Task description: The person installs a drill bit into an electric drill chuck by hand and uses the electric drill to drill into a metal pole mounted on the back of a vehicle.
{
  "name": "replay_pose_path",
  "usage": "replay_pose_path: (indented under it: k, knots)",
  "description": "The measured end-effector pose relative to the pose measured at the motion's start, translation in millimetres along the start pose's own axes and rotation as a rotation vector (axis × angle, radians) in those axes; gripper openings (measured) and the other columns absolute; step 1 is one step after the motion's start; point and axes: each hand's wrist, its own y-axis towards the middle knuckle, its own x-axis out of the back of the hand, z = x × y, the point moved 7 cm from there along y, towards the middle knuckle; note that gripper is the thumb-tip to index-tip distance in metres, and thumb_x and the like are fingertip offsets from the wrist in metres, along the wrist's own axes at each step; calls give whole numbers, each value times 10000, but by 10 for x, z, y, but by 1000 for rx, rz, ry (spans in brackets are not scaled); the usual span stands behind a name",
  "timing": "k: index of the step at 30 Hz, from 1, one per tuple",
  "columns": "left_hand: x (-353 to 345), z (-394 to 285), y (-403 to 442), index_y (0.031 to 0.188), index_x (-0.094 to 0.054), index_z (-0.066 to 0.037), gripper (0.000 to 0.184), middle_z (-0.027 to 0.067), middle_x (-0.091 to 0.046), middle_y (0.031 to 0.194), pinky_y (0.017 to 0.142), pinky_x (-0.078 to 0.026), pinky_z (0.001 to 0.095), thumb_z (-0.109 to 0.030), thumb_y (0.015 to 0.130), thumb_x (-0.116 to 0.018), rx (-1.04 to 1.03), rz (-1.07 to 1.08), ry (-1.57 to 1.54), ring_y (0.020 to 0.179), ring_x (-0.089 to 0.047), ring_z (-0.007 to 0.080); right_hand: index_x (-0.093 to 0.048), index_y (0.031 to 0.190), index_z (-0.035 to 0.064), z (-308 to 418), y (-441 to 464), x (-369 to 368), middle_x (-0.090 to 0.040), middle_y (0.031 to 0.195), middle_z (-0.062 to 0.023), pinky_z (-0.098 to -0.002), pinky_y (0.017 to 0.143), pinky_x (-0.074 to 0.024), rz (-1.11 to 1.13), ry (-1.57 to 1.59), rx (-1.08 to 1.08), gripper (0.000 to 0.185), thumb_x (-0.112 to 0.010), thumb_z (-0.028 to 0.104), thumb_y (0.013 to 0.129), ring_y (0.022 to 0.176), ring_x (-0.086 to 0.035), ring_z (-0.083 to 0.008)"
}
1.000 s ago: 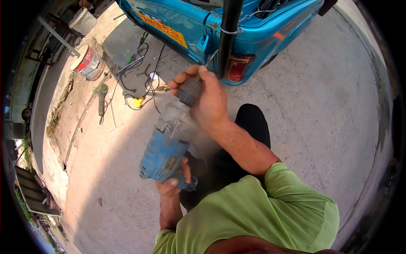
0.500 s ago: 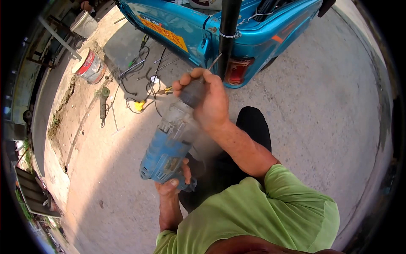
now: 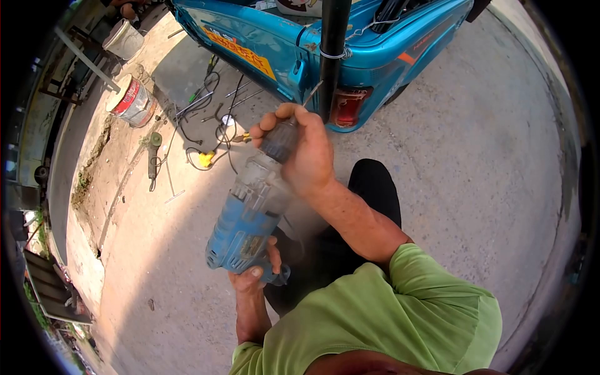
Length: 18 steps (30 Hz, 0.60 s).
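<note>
A blue, dusty power drill (image 3: 245,228) is held slantwise in front of my body, its front end pointing up and away. My left hand (image 3: 255,270) is wrapped around its rear handle, thumb on the near side. Around the black chuck (image 3: 279,142) curl the fingers of my right hand (image 3: 307,147), partly hiding it. A thin drill bit (image 3: 312,94) sticks out past the fingers, close to a black upright pole (image 3: 334,56). Whether the bit touches the pole, I cannot tell.
A blue vehicle bed (image 3: 281,47) with a red tail light (image 3: 350,107) stands ahead. To the left on the concrete lie an angle grinder (image 3: 152,161), cables with a yellow plug (image 3: 205,159), pliers (image 3: 242,137) and a T-shaped rod (image 3: 174,195). Buckets (image 3: 131,103) stand beyond.
Both hands keep their hold on the drill. Its front end has shifted very slightly left in view; the chuck looks sharper than before.
</note>
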Motion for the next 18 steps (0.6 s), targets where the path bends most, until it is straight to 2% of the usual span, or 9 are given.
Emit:
replay_pose_path:
  k: [7, 10, 13, 16, 18]
  knots:
    - [-54, -23, 22, 1343, -477, 116, 776, 300, -643, 1171, 564, -576, 334, -167, 711, -828, -14, -11, 4, 732, -698, 296, -546, 1042, 62, 16, 6, -12, -656, 965, -128, -426, 872, -553, 5, 21, -1, 312, -433, 353, 1048, 943, -664, -289]
    - [-24, -53, 28, 1311, -503, 125, 727, 292, -668, 1103, 567, -578, 338, -171, 726, -815, -13, -41, 59, 733, -701, 298, -548, 1038, 63, 4, 14, -20, -657, 963, -128, -428, 872, -551, 17, 47, -4, 318, -435, 360, 1044, 941, -664, -292]
    - [-31, -91, 53, 1176, -570, 138, 585, 235, -675, 959, 549, -585, 331, -215, 751, -762, 21, -23, 128, 701, -693, 269, -551, 1053, 60, -23, 38, -14, -652, 973, -132, -451, 874, -543, 19, 72, -18, 319, -433, 357, 1040, 956, -662, -311]
    - [-6, -120, 56, 1130, -593, 118, 528, 218, -685, 902, 563, -586, 341, -217, 758, -759, 19, -66, 184, 700, -694, 278, -557, 1066, 56, -31, 59, 0, -652, 987, -139, -463, 884, -535, 53, 102, -20, 322, -428, 350, 1039, 964, -660, -323]
    - [54, -149, 57, 1220, -556, 121, 585, 239, -696, 929, 587, -586, 342, -184, 772, -776, 25, -17, 188, 730, -703, 290, -565, 1082, 51, -20, 51, 4, -655, 999, -139, -461, 892, -531, 61, 79, -21, 334, -433, 354, 1040, 963, -659, -316]
